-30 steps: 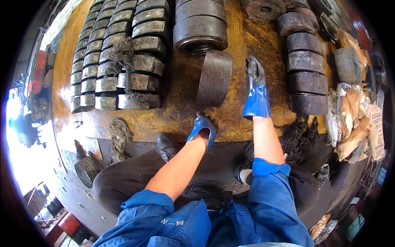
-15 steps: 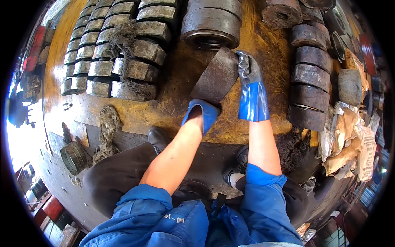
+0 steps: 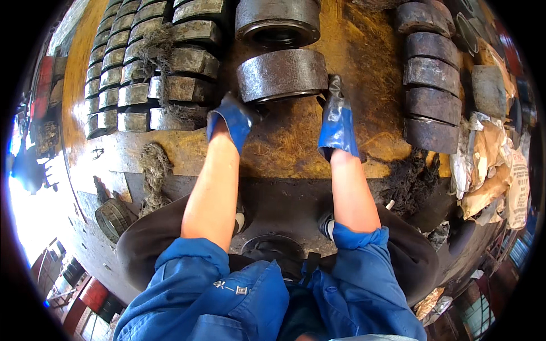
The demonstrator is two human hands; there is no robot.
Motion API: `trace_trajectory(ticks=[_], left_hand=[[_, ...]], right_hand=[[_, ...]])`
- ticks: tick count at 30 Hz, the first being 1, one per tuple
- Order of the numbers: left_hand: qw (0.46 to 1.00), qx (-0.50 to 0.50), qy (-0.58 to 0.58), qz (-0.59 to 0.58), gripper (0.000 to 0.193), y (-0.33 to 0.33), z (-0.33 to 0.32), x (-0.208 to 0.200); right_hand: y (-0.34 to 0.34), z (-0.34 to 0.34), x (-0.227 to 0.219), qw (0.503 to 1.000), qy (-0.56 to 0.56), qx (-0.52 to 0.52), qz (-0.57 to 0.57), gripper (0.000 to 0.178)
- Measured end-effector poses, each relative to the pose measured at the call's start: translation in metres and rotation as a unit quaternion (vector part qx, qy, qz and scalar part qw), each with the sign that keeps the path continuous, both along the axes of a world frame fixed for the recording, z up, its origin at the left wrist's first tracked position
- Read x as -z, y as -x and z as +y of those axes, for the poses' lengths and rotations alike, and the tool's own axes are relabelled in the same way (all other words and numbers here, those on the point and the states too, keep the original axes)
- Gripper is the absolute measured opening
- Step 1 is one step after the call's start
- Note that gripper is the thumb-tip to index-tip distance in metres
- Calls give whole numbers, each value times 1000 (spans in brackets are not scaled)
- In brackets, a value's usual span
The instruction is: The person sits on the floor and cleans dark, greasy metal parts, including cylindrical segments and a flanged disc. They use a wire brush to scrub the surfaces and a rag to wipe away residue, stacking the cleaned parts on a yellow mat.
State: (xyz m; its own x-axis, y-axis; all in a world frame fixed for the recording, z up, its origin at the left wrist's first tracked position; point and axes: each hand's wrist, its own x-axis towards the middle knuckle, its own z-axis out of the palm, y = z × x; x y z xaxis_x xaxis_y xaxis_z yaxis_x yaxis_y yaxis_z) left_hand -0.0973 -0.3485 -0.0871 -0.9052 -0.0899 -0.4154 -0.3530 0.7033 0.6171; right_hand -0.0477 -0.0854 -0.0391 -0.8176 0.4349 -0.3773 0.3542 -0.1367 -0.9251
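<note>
A thick dark metal ring (image 3: 282, 74) rests on the stained yellow-brown work surface, its outer wall toward me, slightly tilted in the view. Just beyond it is a similar stack of rings (image 3: 277, 17) with a dark opening. My left hand (image 3: 232, 119), in a blue-cuffed glove with dark fingers, is by the ring's lower left side. Its fingers and thumb look apart, though dark and partly blurred. My right hand (image 3: 337, 116), in a matching glove, has fingers stretched up along the ring's right edge, seemingly touching it, with the thumb near its lower rim.
Rows of metal blocks (image 3: 185, 91) fill the left, with stringy fibre (image 3: 156, 54) over them. A column of dark rings (image 3: 432, 102) lines the right. Crumpled brown paper sacks (image 3: 492, 170) lie farther right. A small round tin (image 3: 114, 219) and fibre rope (image 3: 153, 170) are at near left.
The ring, tilted between my hands before, now lies level in front of the stack. My left hand has moved left and away from the right one; the right hand has dropped slightly nearer.
</note>
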Motion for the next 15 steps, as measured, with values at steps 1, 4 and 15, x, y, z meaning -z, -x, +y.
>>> trace_trajectory(ticks=[1, 4, 15], left_hand=[[1000, 14, -4, 2, 63, -5, 7, -4], [998, 62, -13, 4, 63, -11, 24, -20], [995, 88, -42, -7, 62, 1, 47, -56]], right_hand=[[-1, -4, -4, 1000, 24, 6, -6, 67], [7, -7, -9, 990, 132, 31, -26, 73], [15, 5, 79, 995, 1, -102, -11, 54]])
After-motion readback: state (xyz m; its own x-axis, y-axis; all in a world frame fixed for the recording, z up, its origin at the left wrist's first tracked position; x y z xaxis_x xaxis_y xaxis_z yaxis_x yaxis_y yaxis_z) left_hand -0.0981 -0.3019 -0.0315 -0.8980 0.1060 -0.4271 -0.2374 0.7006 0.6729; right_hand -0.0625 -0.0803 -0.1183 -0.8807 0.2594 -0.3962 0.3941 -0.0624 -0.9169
